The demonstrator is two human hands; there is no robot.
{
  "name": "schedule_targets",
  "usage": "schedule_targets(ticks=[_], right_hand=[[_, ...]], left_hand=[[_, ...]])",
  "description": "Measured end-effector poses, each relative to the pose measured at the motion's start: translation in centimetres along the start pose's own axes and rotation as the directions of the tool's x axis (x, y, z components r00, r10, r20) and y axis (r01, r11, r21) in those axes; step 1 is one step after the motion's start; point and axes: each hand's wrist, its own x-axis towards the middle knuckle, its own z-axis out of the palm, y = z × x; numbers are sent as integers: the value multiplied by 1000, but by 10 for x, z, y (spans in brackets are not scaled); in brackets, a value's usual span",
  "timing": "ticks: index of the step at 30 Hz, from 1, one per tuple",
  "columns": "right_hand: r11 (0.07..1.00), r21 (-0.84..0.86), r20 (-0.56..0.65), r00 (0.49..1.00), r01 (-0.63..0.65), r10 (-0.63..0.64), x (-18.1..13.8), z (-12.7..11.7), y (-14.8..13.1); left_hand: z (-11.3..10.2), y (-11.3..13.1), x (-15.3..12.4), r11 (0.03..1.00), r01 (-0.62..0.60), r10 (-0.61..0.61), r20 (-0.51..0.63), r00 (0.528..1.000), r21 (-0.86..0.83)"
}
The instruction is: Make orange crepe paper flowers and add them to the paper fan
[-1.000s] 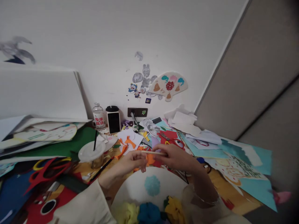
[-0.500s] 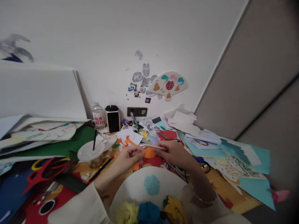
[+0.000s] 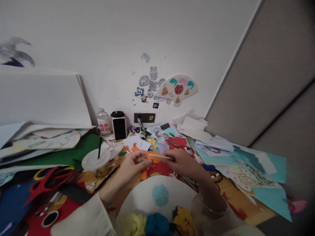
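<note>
My left hand [image 3: 134, 164] and my right hand [image 3: 180, 161] meet above the cluttered table, both with fingers closed. Between them they hold a thin pale wooden stick [image 3: 157, 156] lying level, with an orange paper piece [image 3: 152, 156] against it. The left fingers pinch the orange paper at the stick's left end. The right fingers pinch the stick's right end. Just below the hands lies a round white fan [image 3: 145, 200] with a light blue tissue flower [image 3: 160, 195]. Yellow and blue tissue flowers [image 3: 157, 224] sit along its near edge.
A lidded plastic cup [image 3: 95, 161] with a black straw stands left of the hands. Red scissors [image 3: 46, 182], a black pen [image 3: 105, 179], a bottle [image 3: 103, 122] and a small black-screened device [image 3: 119, 126] lie around. Coloured paper sheets [image 3: 246, 170] and scraps cover the table.
Both hands with the stick have risen slightly and moved away from me. The orange paper now sits up against the stick rather than below it.
</note>
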Motion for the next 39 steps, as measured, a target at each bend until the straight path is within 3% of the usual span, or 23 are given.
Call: schedule_targets(ticks=[12, 17, 20, 23, 28, 33, 39], right_hand=[[998, -62, 82, 997, 15, -10, 0, -4, 2], [989, -133, 149, 988, 58, -38, -3, -10, 1], [984, -157, 175, 983, 82, -54, -4, -10, 4], [981, -171, 171, 983, 93, -63, -4, -8, 7], [981, -176, 140, 989, 81, -57, -3, -6, 6], [991, -93, 141, 986, 97, -83, -3, -5, -1], [987, -53, 154, 978, 150, -140, -3, -1, -3]], left_hand=[[3, 1, 1, 998, 0, 1, -23, 1000, 58], [-3, 1, 1, 967, -78, 91, -44, 995, 242], [-7, 2, 0, 911, -132, 133, 25, 991, 390], [-7, 3, -1, 865, -134, 91, 112, 990, 484], [-3, 7, -5, 887, -113, 25, 197, 980, 448], [-2, 10, -7, 876, -103, 40, 141, 989, 471], [-2, 3, -5, 847, -123, 22, 198, 980, 517]])
